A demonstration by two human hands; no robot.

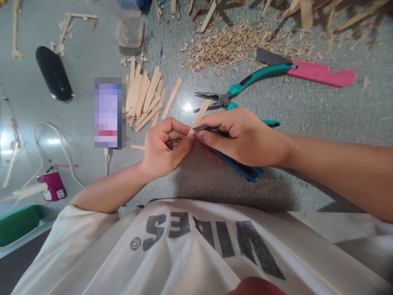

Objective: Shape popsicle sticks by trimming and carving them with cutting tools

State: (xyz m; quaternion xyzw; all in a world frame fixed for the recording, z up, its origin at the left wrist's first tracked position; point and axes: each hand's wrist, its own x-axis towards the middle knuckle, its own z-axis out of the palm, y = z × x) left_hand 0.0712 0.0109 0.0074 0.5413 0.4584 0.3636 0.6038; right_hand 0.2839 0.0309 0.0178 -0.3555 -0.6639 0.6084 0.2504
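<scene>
Between the thumb and fingers of my left hand (167,143) is the lower end of a wooden craft stick (202,111), which tilts up to the right. My right hand (242,137) is closed around a blue utility knife (236,162); its handle slants down out of the palm. The short grey blade (200,128) touches the stick or lies just against it, close to my left fingertips. Just beyond my right hand lie needle-nose pliers (221,99) with teal handles, partly hidden by that hand.
A pile of craft sticks (143,94) lies left of centre, beside a blurred phone (108,114) on a cable. Wood shavings (227,45) spread at the back, near a pink-handled knife (324,73). A black case (54,73) and purple adapter (52,186) lie left.
</scene>
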